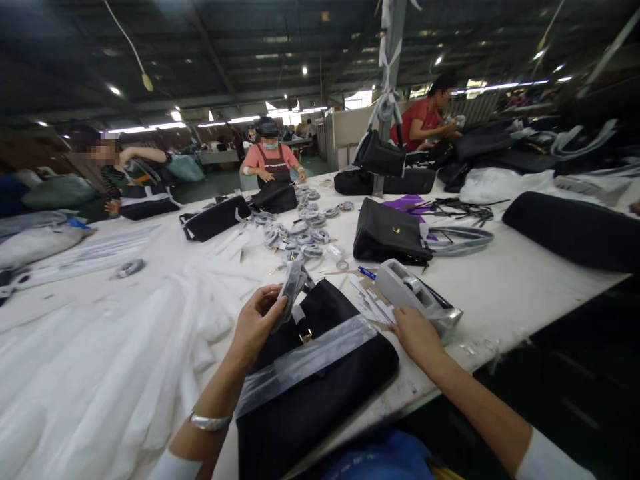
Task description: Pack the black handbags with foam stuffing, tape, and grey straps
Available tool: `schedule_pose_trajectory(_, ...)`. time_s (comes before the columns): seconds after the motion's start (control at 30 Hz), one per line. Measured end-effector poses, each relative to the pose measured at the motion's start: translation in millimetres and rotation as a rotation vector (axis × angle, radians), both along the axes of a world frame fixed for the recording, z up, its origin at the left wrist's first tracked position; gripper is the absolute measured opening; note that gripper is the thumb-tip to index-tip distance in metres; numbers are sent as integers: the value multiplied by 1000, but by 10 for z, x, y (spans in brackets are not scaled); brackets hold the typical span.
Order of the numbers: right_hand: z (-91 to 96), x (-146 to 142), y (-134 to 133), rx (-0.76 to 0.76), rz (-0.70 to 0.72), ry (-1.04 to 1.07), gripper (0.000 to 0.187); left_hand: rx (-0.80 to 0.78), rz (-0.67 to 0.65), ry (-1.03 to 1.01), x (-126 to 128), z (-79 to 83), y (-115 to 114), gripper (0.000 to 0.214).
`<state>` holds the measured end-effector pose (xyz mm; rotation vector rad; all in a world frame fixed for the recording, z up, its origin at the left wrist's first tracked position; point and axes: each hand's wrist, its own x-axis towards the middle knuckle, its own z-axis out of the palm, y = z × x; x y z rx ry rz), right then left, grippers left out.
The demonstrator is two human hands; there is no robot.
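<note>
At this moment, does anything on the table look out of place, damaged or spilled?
I see no clear damage or spill. One wrapped coil lies alone at the left, apart from the pile of coils. The white slips beside the tape dispenser, near the right hand, lie unevenly scattered, not stacked.

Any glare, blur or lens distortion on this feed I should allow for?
Head view: ceiling lights burn out against the dark roof; head view: plastic band shines pale across the nearest black bag; head view: white wrapping at lower left looks soft; head view: the picture seems stretched toward its edges.
</note>
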<state>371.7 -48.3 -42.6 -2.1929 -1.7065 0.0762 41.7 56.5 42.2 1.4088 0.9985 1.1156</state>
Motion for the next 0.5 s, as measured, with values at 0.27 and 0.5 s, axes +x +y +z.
schedule_pose_trajectory(0.27, -3, 94, 41, 71, 24, 220, 14, 24, -12, -23, -47, -16, -28, 44)
schedule_pose_trajectory(0.5, 79, 83, 31, 160, 5, 342, 19, 28, -28, -41, -34, -1, -18, 43)
